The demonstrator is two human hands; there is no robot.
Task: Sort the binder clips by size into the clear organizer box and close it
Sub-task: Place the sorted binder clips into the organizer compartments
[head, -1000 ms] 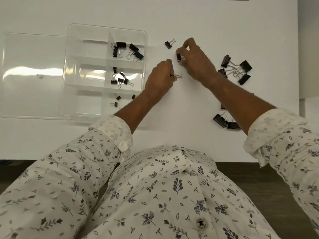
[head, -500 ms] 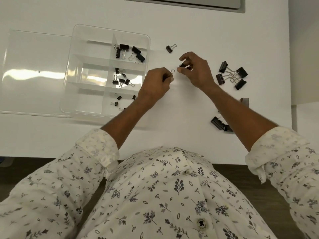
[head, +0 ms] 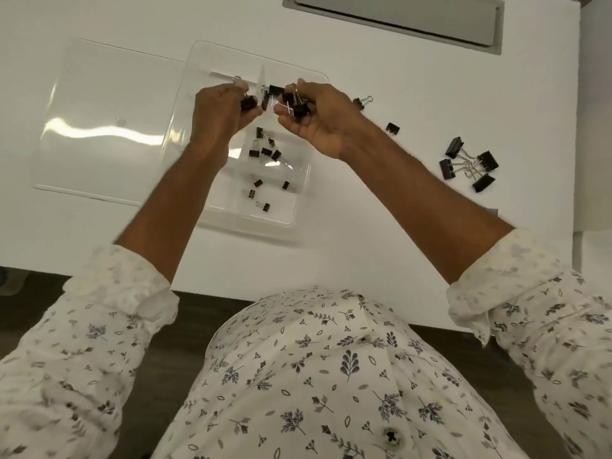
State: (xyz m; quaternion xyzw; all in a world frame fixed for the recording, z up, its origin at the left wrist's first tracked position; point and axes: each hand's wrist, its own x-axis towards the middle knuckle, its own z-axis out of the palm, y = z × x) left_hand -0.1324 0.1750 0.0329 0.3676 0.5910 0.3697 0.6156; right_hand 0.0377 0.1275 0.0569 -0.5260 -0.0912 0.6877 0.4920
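Note:
The clear organizer box (head: 299,197) lies open on the white table, its lid (head: 109,127) flat to the left. Both hands hover over its far compartment. My left hand (head: 220,111) pinches a medium black binder clip (head: 248,103). My right hand (head: 314,114) holds another medium clip (head: 299,109). Small clips (head: 265,152) lie in the middle right compartment and tiny clips (head: 256,193) in the near one. Two clips (head: 362,102) (head: 392,128) rest loose on the table right of the box.
A cluster of large black clips (head: 468,165) lies at the right of the table. A grey recessed panel (head: 397,14) runs along the far edge. The table's near edge is close to my body, with dark floor below.
Both hands moved from the bare table right of the box to above its far compartment, each carrying a clip. The camera tilted, shifting the scene down and right.

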